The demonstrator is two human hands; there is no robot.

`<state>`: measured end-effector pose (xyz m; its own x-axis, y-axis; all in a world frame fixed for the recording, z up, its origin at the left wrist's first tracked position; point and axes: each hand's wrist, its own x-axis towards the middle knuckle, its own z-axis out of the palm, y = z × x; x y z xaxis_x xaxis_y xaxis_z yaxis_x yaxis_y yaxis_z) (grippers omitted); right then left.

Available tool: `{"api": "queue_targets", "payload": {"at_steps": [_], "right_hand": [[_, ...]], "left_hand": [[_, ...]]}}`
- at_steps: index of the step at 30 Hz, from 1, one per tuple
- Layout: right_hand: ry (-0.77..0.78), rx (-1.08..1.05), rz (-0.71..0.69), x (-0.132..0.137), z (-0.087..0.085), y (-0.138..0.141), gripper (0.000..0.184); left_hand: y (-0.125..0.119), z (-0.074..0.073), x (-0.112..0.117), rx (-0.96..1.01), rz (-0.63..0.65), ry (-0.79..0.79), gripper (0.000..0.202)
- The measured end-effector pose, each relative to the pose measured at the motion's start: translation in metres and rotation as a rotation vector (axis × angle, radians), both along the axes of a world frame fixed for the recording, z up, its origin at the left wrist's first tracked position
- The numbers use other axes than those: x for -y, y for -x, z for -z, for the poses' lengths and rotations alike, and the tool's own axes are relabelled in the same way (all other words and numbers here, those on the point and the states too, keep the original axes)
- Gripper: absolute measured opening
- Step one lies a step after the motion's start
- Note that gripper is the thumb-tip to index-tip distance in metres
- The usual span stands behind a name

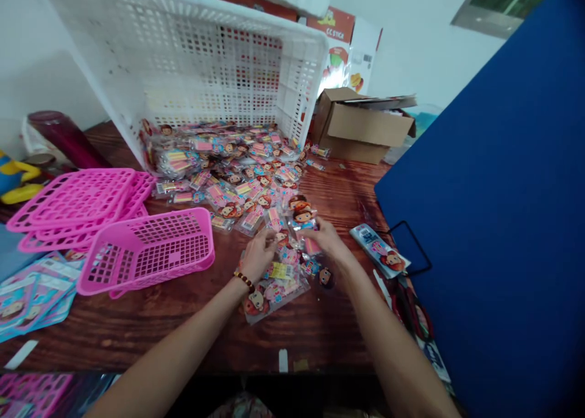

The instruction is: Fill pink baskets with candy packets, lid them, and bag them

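My left hand [259, 256], with a beaded bracelet at the wrist, reaches over small clear packets with printed cartoon faces. Its bent fingers are pressed together at a packet [274, 219]; whatever is in them is hidden. To the right, my right hand [329, 240] has thumb and fingers closed on a packet with a pink piece [311, 246]. A larger clear bag [286, 289] of the same packets lies under and in front of my left hand. Behind both hands, a loose heap of packets [247, 189] spills from a tipped white plastic basket [301, 70].
Left of the hands are a pink basket [196, 241], stacked pink baskets [77, 198] and printed cards [36, 293]. A cardboard box [361, 128] stands behind. Scissors [414, 311] and a bundle of packaging [379, 250] lie right, beside a blue panel [493, 192].
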<state>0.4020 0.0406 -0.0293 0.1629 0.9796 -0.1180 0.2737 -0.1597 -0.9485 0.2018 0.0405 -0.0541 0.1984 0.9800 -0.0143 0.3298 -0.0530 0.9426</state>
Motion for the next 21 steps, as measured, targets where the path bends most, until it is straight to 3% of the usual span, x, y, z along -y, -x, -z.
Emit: {"api": "queue_targets", "payload": {"at_steps": [3, 6, 9, 12, 15, 18, 21], "right_hand": [[0.043, -0.033, 0.077, 0.012, 0.007, -0.023, 0.054], [0.115, -0.017, 0.092, 0.033, 0.022, -0.033, 0.051], [0.171, 0.015, 0.084, 0.054, 0.033, -0.040, 0.044], [0.143, 0.083, 0.035, 0.062, 0.025, -0.052, 0.040], [-0.006, 0.369, -0.132, 0.041, -0.003, -0.058, 0.035], [-0.107, 0.651, -0.417, -0.001, -0.027, -0.049, 0.035], [0.015, 0.842, -0.621, -0.036, -0.031, -0.032, 0.035]], "left_hand": [[0.004, 0.000, -0.012, -0.314, -0.096, -0.072, 0.034], [-0.012, 0.001, -0.024, -0.527, -0.119, -0.129, 0.046], [-0.031, 0.003, -0.029, -0.649, -0.047, -0.172, 0.044], [-0.034, 0.006, -0.031, -0.700, 0.112, -0.225, 0.037], [-0.027, 0.008, -0.035, -0.696, 0.316, -0.298, 0.040], [-0.021, 0.010, -0.042, -0.693, 0.429, -0.327, 0.032], [-0.020, 0.013, -0.047, -0.691, 0.442, -0.343, 0.025]]}}
